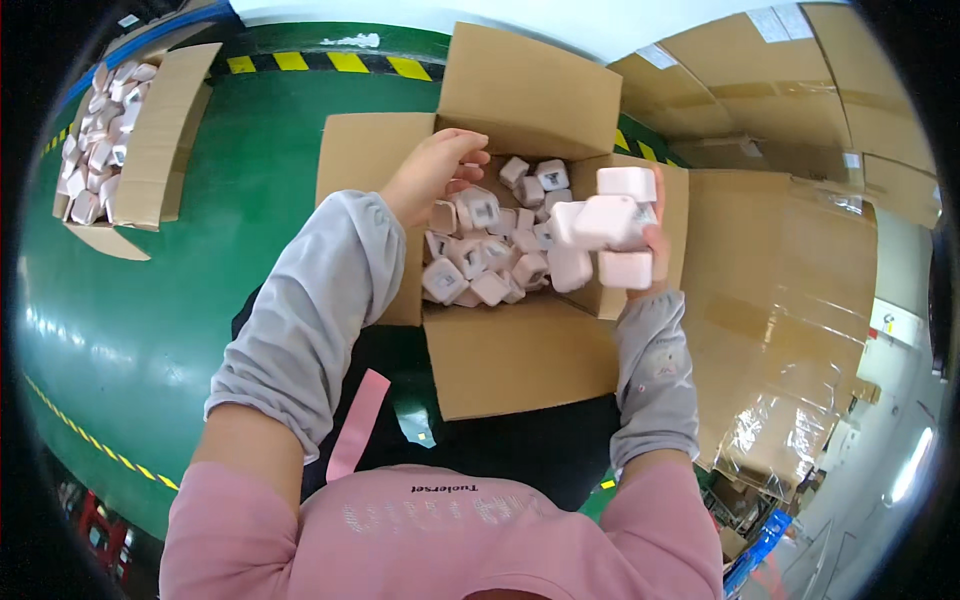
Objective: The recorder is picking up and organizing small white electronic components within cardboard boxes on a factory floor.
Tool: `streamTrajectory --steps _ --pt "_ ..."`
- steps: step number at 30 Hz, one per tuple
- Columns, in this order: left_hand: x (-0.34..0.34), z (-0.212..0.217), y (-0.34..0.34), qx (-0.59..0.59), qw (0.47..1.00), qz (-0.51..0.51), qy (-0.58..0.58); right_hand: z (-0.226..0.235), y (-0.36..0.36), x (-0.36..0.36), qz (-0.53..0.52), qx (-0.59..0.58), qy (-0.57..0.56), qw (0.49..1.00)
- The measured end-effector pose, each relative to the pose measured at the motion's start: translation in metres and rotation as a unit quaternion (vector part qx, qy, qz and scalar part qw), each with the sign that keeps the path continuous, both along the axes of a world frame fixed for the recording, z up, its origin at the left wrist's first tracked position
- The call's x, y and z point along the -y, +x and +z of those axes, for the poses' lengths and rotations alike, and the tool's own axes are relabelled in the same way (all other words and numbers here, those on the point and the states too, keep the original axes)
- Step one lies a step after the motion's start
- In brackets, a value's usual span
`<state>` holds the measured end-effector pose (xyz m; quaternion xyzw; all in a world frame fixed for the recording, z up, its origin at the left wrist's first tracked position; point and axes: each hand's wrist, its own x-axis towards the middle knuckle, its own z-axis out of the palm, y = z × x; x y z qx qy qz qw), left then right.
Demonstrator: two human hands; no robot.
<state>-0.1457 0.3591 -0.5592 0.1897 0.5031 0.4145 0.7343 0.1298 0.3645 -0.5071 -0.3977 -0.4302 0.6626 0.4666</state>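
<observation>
An open cardboard box (pixel 520 360) in front of me holds many small pale-pink rounded-square cases (pixel 490 288), some with dark-printed white labels. Above its right side, my right hand (pixel 657 240) is closed around a bunch of several pale-pink cases (pixel 605 221). They hide most of its palm and fingers. Over the back left of the box is my left hand (pixel 438 172), its fingers bent and apart, with nothing visible in it. Just below its fingertips lie more of the loose cases. Both forearms wear grey sleeve covers.
At the far left, another open carton (pixel 160 140) is full of similar cases. A large taped carton (pixel 775 300) stands close on my right, with stacked cartons (pixel 740 70) behind it. Yellow-black striped tape (pixel 350 63) edges the green floor near the wall.
</observation>
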Motion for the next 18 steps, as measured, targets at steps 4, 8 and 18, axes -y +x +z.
streamTrajectory --steps 4,8,18 --pt "0.0 -0.005 0.008 0.007 0.999 -0.022 0.028 -0.014 0.03 -0.003 0.122 -0.259 0.009 0.958" --pt "0.009 0.01 0.03 0.036 0.994 -0.068 0.081 -0.023 0.03 -0.003 0.142 -0.326 -0.057 0.933" --pt "0.053 0.031 0.088 0.399 0.895 -0.198 -0.027 0.0 0.003 0.014 0.116 -0.259 -0.077 0.956"
